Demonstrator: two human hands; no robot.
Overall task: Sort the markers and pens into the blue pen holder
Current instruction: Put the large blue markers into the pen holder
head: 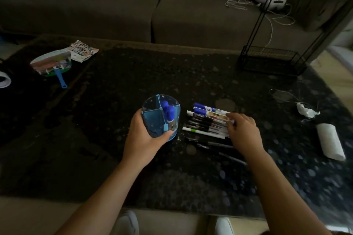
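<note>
A round blue pen holder [152,118] with divided compartments stands on the dark table, and my left hand [142,135] is wrapped around its near side. Two blue-capped markers [169,111] stand in its right compartment. Just right of it lies a row of markers and pens [207,122]: two blue-capped ones at the far end, then dark ones, then a thin white pen with a green band. My right hand [243,131] rests over the right ends of this row, fingers spread on them. Several dark pens [215,146] lie loose nearer to me.
A fan with a blue handle [52,64] and a printed sheet [83,51] lie at the far left. A black wire rack [271,61] stands far right. A white paper roll [330,142] and a crumpled tissue [306,110] sit right. A sofa [172,5] lies behind.
</note>
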